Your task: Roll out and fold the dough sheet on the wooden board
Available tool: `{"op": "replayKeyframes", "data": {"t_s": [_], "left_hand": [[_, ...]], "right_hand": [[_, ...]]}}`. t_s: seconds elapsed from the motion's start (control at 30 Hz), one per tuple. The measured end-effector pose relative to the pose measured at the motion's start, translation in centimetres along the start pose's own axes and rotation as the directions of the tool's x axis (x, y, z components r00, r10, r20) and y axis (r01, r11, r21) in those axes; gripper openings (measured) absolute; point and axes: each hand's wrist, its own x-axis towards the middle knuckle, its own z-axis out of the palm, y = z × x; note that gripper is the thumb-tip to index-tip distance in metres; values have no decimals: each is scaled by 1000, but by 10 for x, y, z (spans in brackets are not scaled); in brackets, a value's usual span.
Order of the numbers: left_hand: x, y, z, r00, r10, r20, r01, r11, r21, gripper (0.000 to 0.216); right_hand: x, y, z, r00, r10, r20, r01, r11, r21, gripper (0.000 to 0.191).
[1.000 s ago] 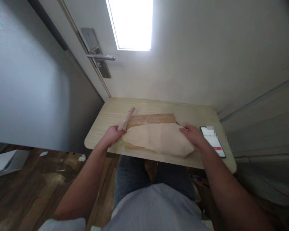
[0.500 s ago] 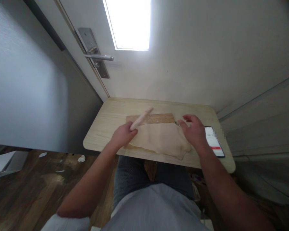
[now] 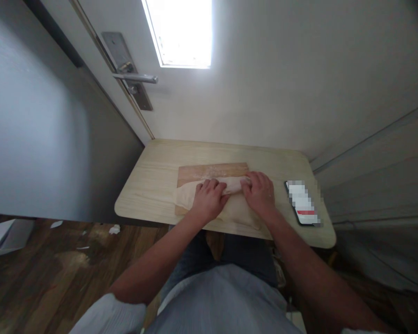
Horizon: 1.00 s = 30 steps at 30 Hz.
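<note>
A thin, pale sheet of dough [image 3: 186,195] lies over a wooden board [image 3: 195,173] dusted with flour along its far strip. Across the far part of the sheet runs a light rolling pin [image 3: 234,185]; whether a fold of dough covers it I cannot tell. My left hand [image 3: 211,199] is closed over the pin's left part, fingers curled on top. At the pin's right end my right hand [image 3: 259,192] is closed around it. The near edge of the sheet hangs past the board toward the table's front edge, partly hidden by my forearms.
The board rests on a small light-wood table [image 3: 142,181] pushed against a door with a metal handle [image 3: 135,78]. A phone [image 3: 301,204] lies at the table's right side. Paper scraps [image 3: 114,229] and a white box [image 3: 10,237] are on the floor at left.
The rolling pin, raised and tilted in my left hand before, now lies across the dough. My right hand, formerly open above the sheet's right side, has closed on the pin.
</note>
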Motion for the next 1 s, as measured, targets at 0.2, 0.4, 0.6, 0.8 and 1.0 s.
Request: {"op": "replayKeyframes", "data": {"t_s": [0.2, 0.4, 0.6, 0.8, 1.0], "left_hand": [[-6, -5, 11, 992, -52, -113, 58, 997, 45, 51], [12, -13, 14, 992, -101, -76, 104, 994, 44, 54], [29, -24, 10, 990, -139, -18, 139, 990, 5, 53], [46, -35, 11, 990, -142, 1, 142, 990, -12, 54], [60, -45, 12, 988, -153, -7, 153, 988, -3, 50]], "right_hand": [[-5, -13, 7, 999, 9, 41, -4, 993, -120, 45], [9, -17, 16, 999, 36, 25, -33, 994, -109, 49], [30, -21, 19, 996, 54, 68, -49, 996, -81, 51], [44, -23, 27, 995, 69, 66, -62, 994, -93, 51], [59, -26, 32, 991, 105, 82, -96, 990, -106, 50]]}}
